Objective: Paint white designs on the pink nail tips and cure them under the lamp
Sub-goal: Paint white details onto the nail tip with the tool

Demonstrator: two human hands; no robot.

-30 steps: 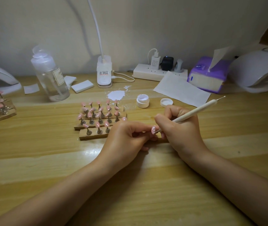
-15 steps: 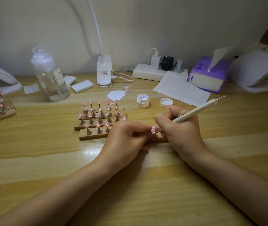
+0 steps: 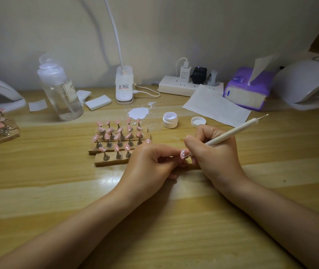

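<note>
Left hand [image 3: 151, 162] grip pinched on small glossy pink nail tip [image 3: 183, 153], held above wooden counter [image 3: 58, 181]. Right hand [image 3: 215, 154] grip clamped on slim white dotting pen [image 3: 232, 133]. Pen's long axis slants up-right; tip touches nail, just right of left grip.

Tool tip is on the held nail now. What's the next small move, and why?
Probably keep dotting: the right hand holds the dotting tool at the pink nail tip pinched by the left hand, and only a few white marks show.
</note>
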